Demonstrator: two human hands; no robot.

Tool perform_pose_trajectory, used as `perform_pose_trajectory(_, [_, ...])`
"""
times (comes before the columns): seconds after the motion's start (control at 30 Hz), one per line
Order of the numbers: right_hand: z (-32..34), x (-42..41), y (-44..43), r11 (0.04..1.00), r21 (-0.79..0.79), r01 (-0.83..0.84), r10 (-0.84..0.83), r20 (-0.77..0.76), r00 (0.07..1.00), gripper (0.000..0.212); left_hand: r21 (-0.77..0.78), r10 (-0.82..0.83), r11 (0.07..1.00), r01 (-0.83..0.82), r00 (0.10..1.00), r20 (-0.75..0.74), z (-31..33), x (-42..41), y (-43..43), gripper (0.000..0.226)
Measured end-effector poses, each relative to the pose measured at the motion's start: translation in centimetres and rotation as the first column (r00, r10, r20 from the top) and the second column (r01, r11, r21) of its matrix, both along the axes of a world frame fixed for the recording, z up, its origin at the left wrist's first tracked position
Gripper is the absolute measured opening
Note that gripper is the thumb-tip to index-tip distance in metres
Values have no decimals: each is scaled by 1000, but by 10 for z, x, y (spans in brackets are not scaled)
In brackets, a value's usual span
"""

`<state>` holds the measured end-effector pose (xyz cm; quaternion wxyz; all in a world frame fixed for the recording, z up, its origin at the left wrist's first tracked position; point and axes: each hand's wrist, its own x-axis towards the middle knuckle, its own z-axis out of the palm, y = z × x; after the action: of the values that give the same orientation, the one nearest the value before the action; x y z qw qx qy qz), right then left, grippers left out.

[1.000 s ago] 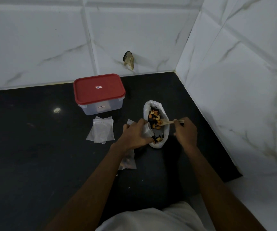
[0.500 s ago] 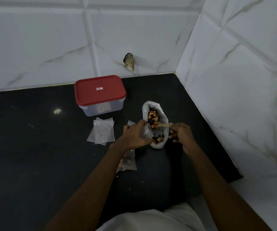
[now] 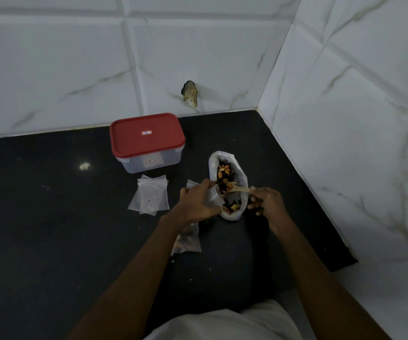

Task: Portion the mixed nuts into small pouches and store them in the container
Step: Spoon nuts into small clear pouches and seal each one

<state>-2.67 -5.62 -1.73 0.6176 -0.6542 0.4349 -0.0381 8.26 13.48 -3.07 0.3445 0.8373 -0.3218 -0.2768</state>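
A white plastic bag (image 3: 241, 173) of mixed nuts (image 3: 224, 171) lies open on the black counter. My left hand (image 3: 196, 203) grips a small clear pouch (image 3: 214, 198) at the bag's left edge. My right hand (image 3: 268, 202) holds a small wooden spoon (image 3: 241, 190) whose bowl dips into the nuts beside the pouch mouth. A filled pouch (image 3: 188, 240) lies under my left wrist. A stack of empty clear pouches (image 3: 151, 198) lies left of my hands. The clear container (image 3: 149, 160) with a red lid (image 3: 147, 134) stands shut behind them.
White marble tiles form the back wall and the right wall (image 3: 345, 143), meeting in a corner. A dark broken spot (image 3: 190, 93) marks the back wall. The black counter (image 3: 50, 229) stretches left; its edge ends near the right wall at lower right.
My right hand has drawn closer to the bag and lowered, bringing the spoon's bowl from the bag's middle toward the pouch held by my left hand. The left hand has stayed put.
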Motion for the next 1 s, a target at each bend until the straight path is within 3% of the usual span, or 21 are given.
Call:
perform_pose_trajectory(0.4, [7,-16,1,996,53,76,-77,21,997,16,-61,48,997,-46,999,20,-5,-5,3,71])
perform_pose_trajectory(0.63, [17,-23,3,994,43,103,-106,73,992,16,-26,5,1000,-1,989,148,-6,-10,0,78])
perform_pose_trajectory(0.83, [27,-23,12,999,5,47,-47,84,995,16,-98,111,990,-101,990,92,-6,-12,2,72])
perform_pose_trajectory(1.0, [39,-21,25,990,-129,-64,75,84,994,16,-138,102,986,-96,994,37,-6,-12,5,67])
